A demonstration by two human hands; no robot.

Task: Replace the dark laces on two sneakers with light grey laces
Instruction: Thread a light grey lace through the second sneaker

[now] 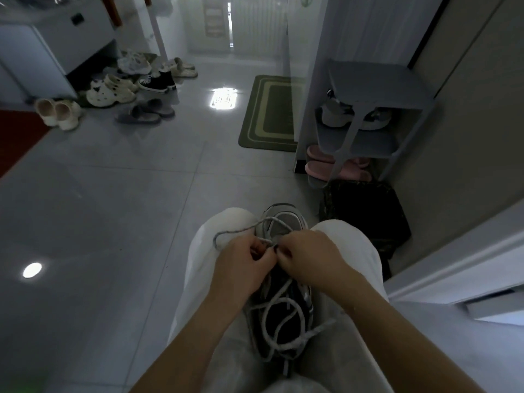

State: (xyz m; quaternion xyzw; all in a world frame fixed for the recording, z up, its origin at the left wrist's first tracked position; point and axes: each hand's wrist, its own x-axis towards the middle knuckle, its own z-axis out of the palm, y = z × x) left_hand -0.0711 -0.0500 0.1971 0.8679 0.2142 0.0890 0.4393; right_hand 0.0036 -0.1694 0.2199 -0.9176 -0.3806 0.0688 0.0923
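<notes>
Both forearms bare, converging over the lap. Left hand [241,265] and right hand [310,253] are knuckles-up with fingers curled and fingertips nearly meeting. Each pinches the light grey lace [241,230], grips just beside each other.

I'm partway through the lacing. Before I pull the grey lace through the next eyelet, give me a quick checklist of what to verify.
1. Sneaker steady between the legs, toe pointing away: ok.
2. Left hand pinching the light grey lace: ok.
3. Right hand pinching it beside the left: ok.
4. Lace tip aligned with an eyelet: cannot tell, the hands hide it.
5. Slack free to run: not ok, loose coils lie crossed over the heel end.
</notes>
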